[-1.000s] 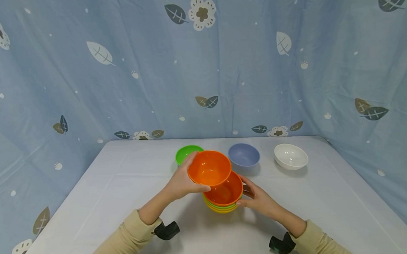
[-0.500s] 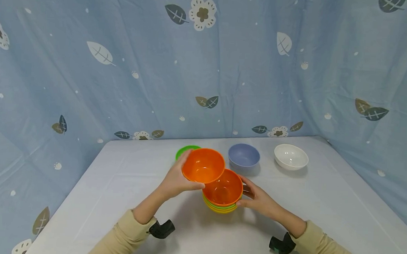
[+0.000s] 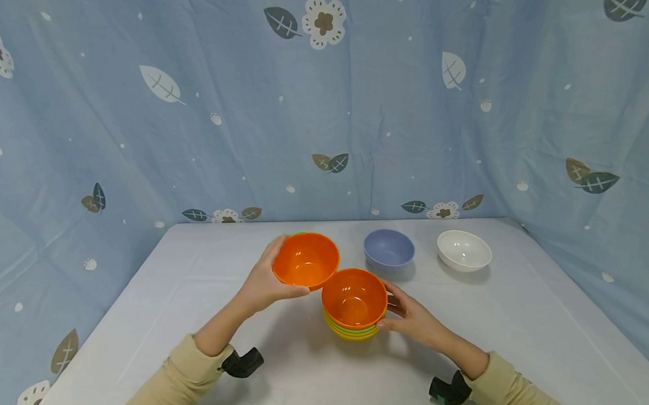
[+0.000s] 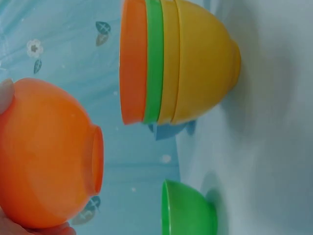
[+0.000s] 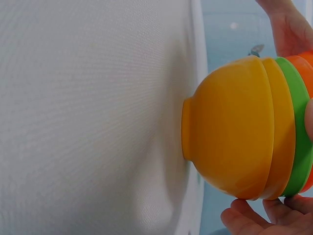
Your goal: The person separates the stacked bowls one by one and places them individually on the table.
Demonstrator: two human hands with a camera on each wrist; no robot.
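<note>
1 glossy rounded bowl (image 3: pixel 306 260) in left grip (image 3: pixel 261 284)

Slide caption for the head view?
Left hand holds an orange bowl; right hand grips a bowl stack; blue bowl and white bowl behind.

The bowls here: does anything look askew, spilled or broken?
Nothing stands out. The stack sits evenly nested, with the right hand against it; the left hand holds an orange bowl above the table. The blue bowl, white bowl and green bowl stand upright. No spill or crack shows, though not every side is visible.
</note>
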